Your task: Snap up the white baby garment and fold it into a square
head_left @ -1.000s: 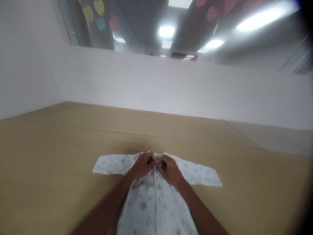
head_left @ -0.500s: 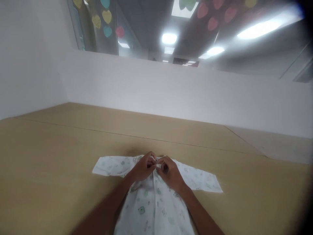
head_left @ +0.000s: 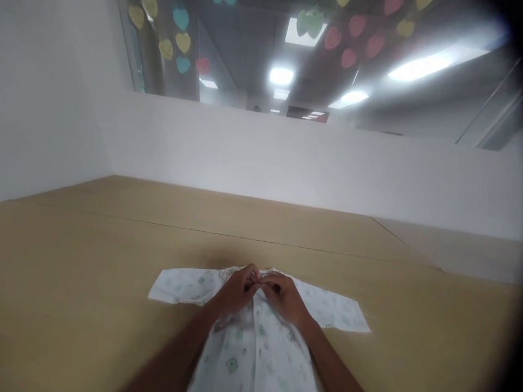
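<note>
White printed baby top (head_left: 255, 348), sleeves (head_left: 180, 286) spread on wooden table (head_left: 81, 261), both hands (head_left: 237, 291) together pinching its neckline (head_left: 265, 270), far edge (head_left: 245, 197) well beyond

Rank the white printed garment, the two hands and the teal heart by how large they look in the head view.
1. The white printed garment
2. The left hand and right hand: they look about alike, so unranked
3. The teal heart: smallest in view, but far from the camera, so its real size is unsure

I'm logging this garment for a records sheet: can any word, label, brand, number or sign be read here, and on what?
No words, brands or numbers can be read.
The white printed garment shows only small green and pink motifs.
Any collar label is too small or hidden by the left hand and right hand.
The paper hearts show no writing.
</note>
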`<move>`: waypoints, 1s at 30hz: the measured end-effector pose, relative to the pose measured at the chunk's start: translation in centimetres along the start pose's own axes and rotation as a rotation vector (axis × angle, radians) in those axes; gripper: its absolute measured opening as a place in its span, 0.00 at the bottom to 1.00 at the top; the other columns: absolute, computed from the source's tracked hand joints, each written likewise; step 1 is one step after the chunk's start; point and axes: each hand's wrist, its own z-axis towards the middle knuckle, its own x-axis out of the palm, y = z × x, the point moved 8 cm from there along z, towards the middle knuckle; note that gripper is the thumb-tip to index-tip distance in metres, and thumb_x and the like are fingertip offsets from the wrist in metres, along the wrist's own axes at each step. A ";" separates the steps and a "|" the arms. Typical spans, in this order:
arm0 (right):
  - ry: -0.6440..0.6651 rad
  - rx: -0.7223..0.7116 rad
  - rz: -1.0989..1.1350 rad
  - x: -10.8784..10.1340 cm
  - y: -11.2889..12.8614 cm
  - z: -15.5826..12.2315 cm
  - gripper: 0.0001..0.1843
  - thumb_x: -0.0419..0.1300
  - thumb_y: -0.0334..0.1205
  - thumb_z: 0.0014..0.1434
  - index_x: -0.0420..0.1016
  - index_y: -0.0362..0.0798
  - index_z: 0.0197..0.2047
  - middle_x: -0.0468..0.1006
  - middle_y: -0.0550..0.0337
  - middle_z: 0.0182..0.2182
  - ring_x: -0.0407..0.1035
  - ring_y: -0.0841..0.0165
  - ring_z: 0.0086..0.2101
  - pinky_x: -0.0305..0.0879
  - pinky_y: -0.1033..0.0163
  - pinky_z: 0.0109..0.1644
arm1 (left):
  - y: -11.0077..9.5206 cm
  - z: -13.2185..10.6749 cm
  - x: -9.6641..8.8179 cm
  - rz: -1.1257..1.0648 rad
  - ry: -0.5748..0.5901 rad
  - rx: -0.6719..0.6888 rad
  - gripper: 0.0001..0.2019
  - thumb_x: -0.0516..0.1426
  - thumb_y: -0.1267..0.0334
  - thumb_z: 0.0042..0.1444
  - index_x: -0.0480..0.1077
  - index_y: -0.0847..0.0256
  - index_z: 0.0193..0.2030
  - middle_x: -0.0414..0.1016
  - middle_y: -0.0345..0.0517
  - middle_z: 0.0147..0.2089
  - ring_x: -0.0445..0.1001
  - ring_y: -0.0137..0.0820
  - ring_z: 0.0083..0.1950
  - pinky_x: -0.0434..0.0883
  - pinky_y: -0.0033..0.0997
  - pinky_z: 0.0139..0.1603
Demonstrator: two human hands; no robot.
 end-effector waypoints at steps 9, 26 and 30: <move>0.058 -0.037 -0.197 0.1 1.0 -0.4 0.09 0.51 0.33 0.63 0.72 0.50 0.40 0.74 0.57 0.36 0.68 0.66 0.37 0.64 0.60 0.43 | -0.5 0.0 -0.3 0.163 0.029 0.036 0.06 0.51 0.74 0.51 0.64 0.60 0.35 0.66 0.36 0.29 0.64 0.26 0.29 0.60 0.24 0.30; 0.186 0.094 -0.252 -0.7 -0.3 -2.0 0.15 0.63 0.39 0.54 0.73 0.53 0.47 0.71 0.54 0.48 0.63 0.59 0.53 0.60 0.50 0.61 | -1.0 -1.3 0.1 0.217 0.232 -0.117 0.06 0.68 0.67 0.39 0.77 0.56 0.27 0.65 0.43 0.51 0.65 0.37 0.54 0.64 0.33 0.56; 0.231 0.126 -0.188 -0.9 -0.8 -2.1 0.19 0.65 0.37 0.51 0.73 0.54 0.48 0.70 0.55 0.51 0.61 0.60 0.55 0.59 0.52 0.62 | -0.6 -1.2 0.3 0.224 0.196 -0.114 0.05 0.67 0.65 0.41 0.77 0.56 0.27 0.66 0.42 0.47 0.67 0.34 0.51 0.64 0.31 0.53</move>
